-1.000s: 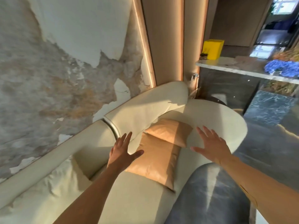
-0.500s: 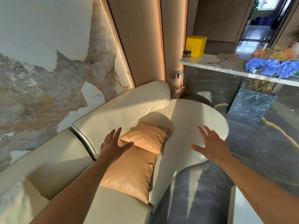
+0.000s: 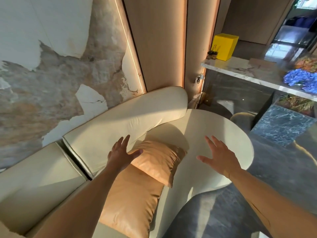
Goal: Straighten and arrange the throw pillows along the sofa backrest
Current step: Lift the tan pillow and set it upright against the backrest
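Two tan leather throw pillows lie on a cream sofa. The smaller pillow (image 3: 159,160) rests on the seat against the curved backrest (image 3: 130,121), overlapping the far end of the larger pillow (image 3: 132,201). My left hand (image 3: 120,155) hovers open over the smaller pillow's left edge, thumb just above it, fingers spread toward the backrest. My right hand (image 3: 217,157) is open with spread fingers above the round cream seat end (image 3: 223,127), to the right of the pillows. Neither hand holds anything.
A second backrest section (image 3: 34,177) continues at the left. A peeling wall and wood panels stand behind the sofa. At right, a marble counter (image 3: 240,69) carries a yellow box (image 3: 224,44) and blue flowers (image 3: 301,79). A dark marble block (image 3: 283,124) stands on the grey floor.
The view has shifted right along the sofa and closer. Both hands stayed open; the left hand now reaches the smaller pillow's edge, the right hand is over the round seat end.
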{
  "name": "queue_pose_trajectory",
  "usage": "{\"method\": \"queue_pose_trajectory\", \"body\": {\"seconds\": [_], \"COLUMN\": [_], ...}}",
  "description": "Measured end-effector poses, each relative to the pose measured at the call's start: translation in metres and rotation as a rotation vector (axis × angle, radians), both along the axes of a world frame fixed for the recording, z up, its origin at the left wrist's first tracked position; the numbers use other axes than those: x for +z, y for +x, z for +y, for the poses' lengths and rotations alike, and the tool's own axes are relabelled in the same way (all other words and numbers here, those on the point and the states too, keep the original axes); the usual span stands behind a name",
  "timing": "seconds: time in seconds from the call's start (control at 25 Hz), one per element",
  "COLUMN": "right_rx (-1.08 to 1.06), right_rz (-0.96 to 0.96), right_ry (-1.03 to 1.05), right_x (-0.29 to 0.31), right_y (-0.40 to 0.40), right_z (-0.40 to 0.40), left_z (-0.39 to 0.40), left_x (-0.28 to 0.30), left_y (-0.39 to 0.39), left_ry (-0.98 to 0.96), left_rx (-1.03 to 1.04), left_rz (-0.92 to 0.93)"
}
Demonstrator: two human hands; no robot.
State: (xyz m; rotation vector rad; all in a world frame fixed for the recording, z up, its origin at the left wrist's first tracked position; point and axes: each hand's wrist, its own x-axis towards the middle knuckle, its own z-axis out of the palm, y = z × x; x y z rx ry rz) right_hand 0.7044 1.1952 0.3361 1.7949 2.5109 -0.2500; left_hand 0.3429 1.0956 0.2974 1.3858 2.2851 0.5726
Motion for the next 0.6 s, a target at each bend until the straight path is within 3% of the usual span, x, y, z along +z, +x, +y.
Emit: {"method": "queue_pose_trajectory", "body": {"seconds": [0.36,0.6], "right_rx": [0.178,0.357], "right_rz": [-0.053,0.038], "right_ry": [-0.051,-0.137], "right_x": [-0.014,-0.037], "right_y": [-0.063,-0.109], "right_z": [0.129,0.203], "left_z": [0.058,0.06], "left_x": [-0.01,-0.03], "left_y": [-0.026,-0.017], "left_ry": [-0.018,-0.016], "left_rx": [0.166,0.377], "left_rz": [-0.055,-0.089]}}
